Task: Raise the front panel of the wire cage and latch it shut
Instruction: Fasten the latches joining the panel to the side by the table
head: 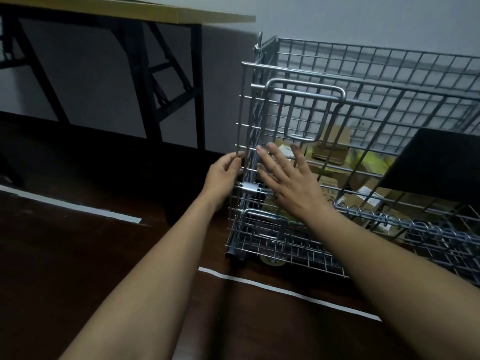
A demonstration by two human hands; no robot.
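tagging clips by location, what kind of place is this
Probably a storeroom or workroom. A wire cage holding cardboard boxes stands on a dark floor marked with white tape lines, beside a folding table against a plain wall.

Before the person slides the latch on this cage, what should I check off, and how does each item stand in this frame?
1. Front panel raised upright: ok, it stands up at the cage's front.
2. Left hand has a grip on the panel's left edge: ok, fingers curl around the edge wire.
3. Right hand steadying the panel: ok, open and flat against the mesh.
4. Latch engaged: cannot tell; a small metal clip sits on the edge wire below the left hand.
5. Cardboard boxes inside clear of the panel: cannot tell.
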